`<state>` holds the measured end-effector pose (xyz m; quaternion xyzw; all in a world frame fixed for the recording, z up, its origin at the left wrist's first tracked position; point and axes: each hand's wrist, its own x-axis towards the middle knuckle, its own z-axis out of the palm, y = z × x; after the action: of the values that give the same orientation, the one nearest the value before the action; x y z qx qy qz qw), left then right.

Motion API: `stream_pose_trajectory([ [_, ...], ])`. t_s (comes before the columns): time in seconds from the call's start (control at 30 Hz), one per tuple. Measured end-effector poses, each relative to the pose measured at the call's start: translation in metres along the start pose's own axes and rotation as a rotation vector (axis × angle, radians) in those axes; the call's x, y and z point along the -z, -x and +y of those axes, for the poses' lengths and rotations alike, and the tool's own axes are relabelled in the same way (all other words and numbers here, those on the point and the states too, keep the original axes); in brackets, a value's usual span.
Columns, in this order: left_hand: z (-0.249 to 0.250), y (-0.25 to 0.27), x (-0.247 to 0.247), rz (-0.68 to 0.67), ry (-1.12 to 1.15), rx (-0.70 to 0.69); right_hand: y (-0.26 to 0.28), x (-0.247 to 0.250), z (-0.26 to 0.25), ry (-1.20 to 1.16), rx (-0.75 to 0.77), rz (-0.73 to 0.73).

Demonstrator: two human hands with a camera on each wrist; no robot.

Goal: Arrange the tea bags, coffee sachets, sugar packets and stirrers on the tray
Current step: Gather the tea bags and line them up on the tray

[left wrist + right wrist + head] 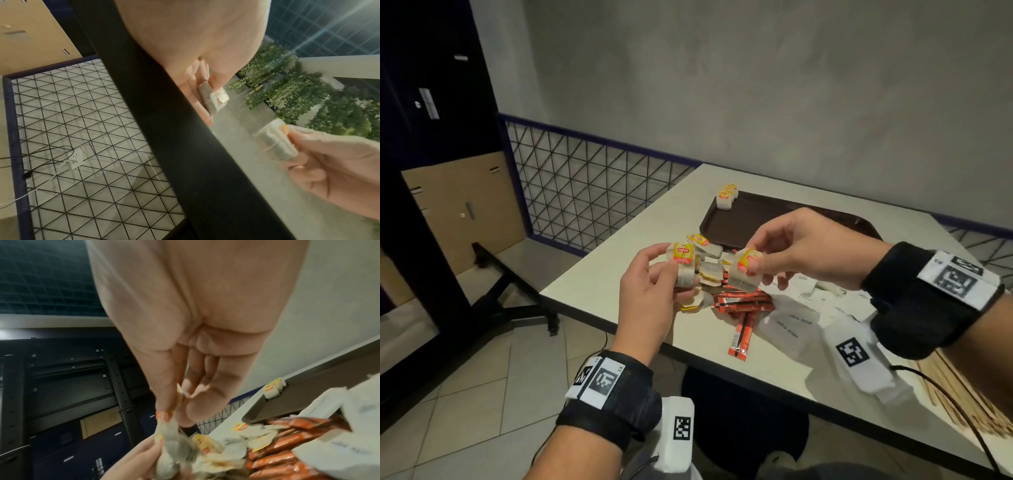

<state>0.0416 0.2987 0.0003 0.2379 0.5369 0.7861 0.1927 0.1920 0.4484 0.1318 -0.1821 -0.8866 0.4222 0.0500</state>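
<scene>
My left hand (669, 262) grips a small stack of Lipton tea bags (683, 270) above the table's left edge; the left wrist view shows that stack (212, 100) between its fingers. My right hand (754, 257) pinches one tea bag (743, 277) by its yellow tag, close beside the stack. More tea bags (710, 274) lie heaped under both hands. Orange coffee sachets (743, 303) and white sugar packets (792, 323) lie nearer me. The brown tray (756, 219) carries a row of tea bags (726, 198) at its far left corner. Wooden stirrers (962, 404) lie at the right.
The white table (599, 274) has its left edge right under my left hand. A wire-mesh fence (585, 192) stands to the left, with tiled floor below. A grey wall runs behind the table. Cables hang by my right wrist.
</scene>
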Motion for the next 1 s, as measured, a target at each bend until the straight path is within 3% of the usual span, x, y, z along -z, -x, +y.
stream_pose_trajectory([
  [0.13,-0.001,-0.001,0.001,-0.046,0.009,-0.001,-0.004,-0.029,-0.011,0.022,0.087,-0.06],
  [0.33,-0.006,-0.008,0.014,-0.104,-0.043,0.024,-0.031,-0.063,-0.015,0.206,0.157,0.088],
  [0.5,-0.008,-0.009,0.015,-0.146,0.059,0.087,-0.044,-0.073,-0.013,0.268,0.139,0.191],
  [0.7,-0.008,-0.009,0.019,-0.19,0.073,0.086,-0.048,-0.075,-0.011,0.268,0.103,0.216],
  [1.0,-0.01,-0.008,0.018,-0.146,0.115,0.055,-0.049,-0.073,-0.011,0.227,0.071,0.263],
])
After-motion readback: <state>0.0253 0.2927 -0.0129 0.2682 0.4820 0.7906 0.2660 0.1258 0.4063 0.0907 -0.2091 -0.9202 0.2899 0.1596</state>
